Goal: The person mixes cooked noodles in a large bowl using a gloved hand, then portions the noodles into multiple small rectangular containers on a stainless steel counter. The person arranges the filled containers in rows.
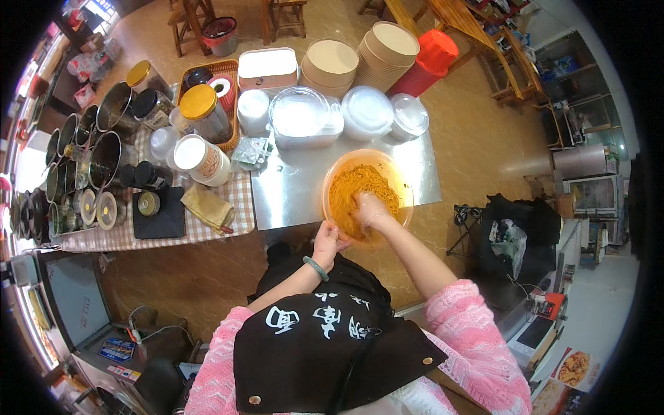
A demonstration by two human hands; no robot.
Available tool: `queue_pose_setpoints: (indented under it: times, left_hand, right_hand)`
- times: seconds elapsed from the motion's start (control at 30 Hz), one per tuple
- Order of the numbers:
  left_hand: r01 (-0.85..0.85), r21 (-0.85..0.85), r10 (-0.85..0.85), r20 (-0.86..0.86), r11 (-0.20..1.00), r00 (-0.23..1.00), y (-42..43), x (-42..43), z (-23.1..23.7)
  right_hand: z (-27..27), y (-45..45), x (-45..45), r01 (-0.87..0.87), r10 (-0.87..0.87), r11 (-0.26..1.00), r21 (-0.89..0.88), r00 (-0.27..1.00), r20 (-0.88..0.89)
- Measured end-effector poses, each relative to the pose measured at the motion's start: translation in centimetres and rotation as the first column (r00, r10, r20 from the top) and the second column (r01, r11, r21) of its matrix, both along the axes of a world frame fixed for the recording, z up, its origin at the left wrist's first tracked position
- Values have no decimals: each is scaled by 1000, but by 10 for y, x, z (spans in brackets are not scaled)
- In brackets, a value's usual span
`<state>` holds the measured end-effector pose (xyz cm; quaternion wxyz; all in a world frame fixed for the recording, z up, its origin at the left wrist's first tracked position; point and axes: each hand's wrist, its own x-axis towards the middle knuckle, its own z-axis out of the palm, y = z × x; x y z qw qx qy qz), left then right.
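A large translucent orange bowl (407, 176) sits at the front edge of a metal tabletop (290, 202). Orange-coloured noodles (365, 179) fill much of it. My left hand (328, 244) grips the bowl's near left rim, the thumb over the edge; a green bangle (316, 268) circles that wrist. My right hand (371, 210) is inside the bowl, in a clear thin glove as far as can be seen, with its fingers sunk in the noodles. Whether those fingers close on any noodles is hidden.
Stacked clear lids (367, 111), paper bowls (386, 52) and a red stack of containers (428, 59) stand behind the bowl. Leftward are a white tub (202, 160), yellow-lidded jar (205, 111), folded cloth (208, 207), black board (158, 223) and several metal pots (106, 158).
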<state>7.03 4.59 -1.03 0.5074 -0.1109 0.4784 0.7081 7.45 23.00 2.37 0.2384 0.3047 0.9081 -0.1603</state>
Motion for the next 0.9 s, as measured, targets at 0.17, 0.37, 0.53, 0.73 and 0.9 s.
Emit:
queue_pose_setpoints:
  times: [0.17,0.37,0.53,0.73,0.9]
  left_hand:
    - [133,-42,-134,-23,990,991,-2,1,0]
    - [114,-13,-114,10,993,993,-3,2,3]
    - [101,-28,-101,-8,994,995,-3,-5,4]
    - [45,8,-45,17,999,999,0,-6,4]
    - [21,31,-21,-21,999,1000,2,-4,1]
  right_hand:
    - [17,-23,-11,43,-68,993,108,968,241]
    - [-3,-29,-7,266,-264,959,95,964,-27]
    - [25,2,16,487,-596,801,-347,697,-398]
    - [138,5,34,136,-576,804,-578,417,-703]
    - [228,1,44,43,-648,754,-656,218,-730]
